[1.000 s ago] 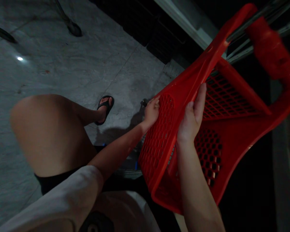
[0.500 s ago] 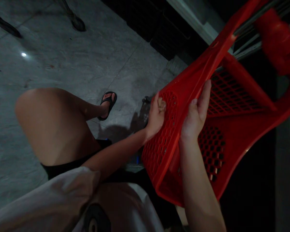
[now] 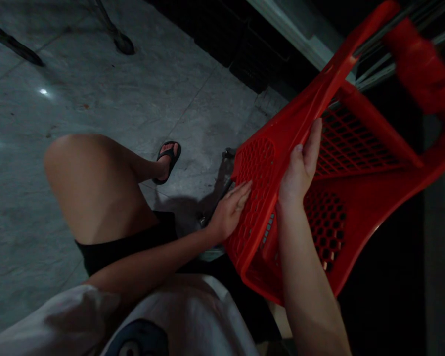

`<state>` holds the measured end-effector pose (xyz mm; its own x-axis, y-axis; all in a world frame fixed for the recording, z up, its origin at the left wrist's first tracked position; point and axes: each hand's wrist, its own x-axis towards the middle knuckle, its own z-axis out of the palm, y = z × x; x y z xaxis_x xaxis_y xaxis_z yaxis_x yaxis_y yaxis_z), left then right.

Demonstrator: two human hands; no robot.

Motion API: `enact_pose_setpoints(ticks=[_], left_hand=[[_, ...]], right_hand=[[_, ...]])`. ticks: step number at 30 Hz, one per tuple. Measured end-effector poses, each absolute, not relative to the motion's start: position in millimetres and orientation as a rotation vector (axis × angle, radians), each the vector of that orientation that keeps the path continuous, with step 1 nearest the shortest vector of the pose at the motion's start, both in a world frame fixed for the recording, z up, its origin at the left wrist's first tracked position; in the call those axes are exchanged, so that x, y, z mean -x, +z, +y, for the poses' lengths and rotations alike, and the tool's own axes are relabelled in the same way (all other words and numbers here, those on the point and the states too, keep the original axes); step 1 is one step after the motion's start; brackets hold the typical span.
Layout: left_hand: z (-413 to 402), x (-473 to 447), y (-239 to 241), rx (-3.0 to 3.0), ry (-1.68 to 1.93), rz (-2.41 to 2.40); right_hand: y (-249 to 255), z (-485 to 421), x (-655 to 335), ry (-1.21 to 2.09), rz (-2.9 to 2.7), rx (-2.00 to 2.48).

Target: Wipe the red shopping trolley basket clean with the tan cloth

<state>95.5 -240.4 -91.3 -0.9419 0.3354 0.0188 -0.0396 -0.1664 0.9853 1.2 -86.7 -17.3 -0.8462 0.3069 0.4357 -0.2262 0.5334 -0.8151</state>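
Observation:
A red plastic shopping cart (image 3: 371, 217) with honeycomb openings in its walls takes up the right side of the view, slanted in the picture. My right hand (image 3: 298, 168) grips its near top rim, with the fingers along the inner side. Against the outer face of the honeycomb side panel (image 3: 257, 158) my left hand (image 3: 228, 210) lies with its fingers stretched out and close together. Whatever may be under the left palm is hidden. Below the basket, a caster (image 3: 228, 153) shows on the floor.
Dark crates (image 3: 248, 59) line the wall beneath a pale ledge (image 3: 300, 29). Dark legs of a stand, one with a wheel (image 3: 124, 43), stand at upper left. My bent knee and sandalled foot (image 3: 166, 160) are left of the cart, on a grey floor (image 3: 193, 84).
My left hand has slid down and toward me along the side panel, its curled fingers now flattened. The small tan lump by those fingers no longer shows. My right hand stays on the rim.

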Motion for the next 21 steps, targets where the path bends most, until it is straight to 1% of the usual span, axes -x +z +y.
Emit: enact_pose_setpoints(ticks=[3,5,7,10,13,15,18,21], left_hand=[[-262.0,-129.8,-75.8,-0.271,2.108,1.852],[-255.8,-126.0,-64.2,-0.249,2.198,1.814],[-235.9,-100.6,-54.8,-0.307,2.376,1.737],[-193.9,-34.8,-50.6,-0.479,2.604,1.652],[-161.1,26.9,-57.2,-0.380,2.587,1.664],[-156.9,41.2,-63.4,-0.278,2.500,1.686],[-184.4,4.7,-70.7,-0.440,2.368,1.806],[-236.5,-80.5,-74.9,-0.568,2.180,1.894]], right_hand=[[-19.8,-83.2,0.4,1.295,-2.232,0.041],[-19.5,-81.6,0.4,1.272,-2.255,0.047],[-17.9,-81.4,-0.8,1.264,-2.270,0.057],[-15.1,-83.3,-3.9,1.282,-2.257,0.051],[-14.9,-85.0,-6.2,1.318,-2.236,0.039],[-16.4,-85.3,-6.3,1.328,-2.228,0.039],[-19.2,-85.0,-4.8,1.356,-2.185,0.024],[-21.2,-83.6,-2.4,1.388,-2.141,0.019]])
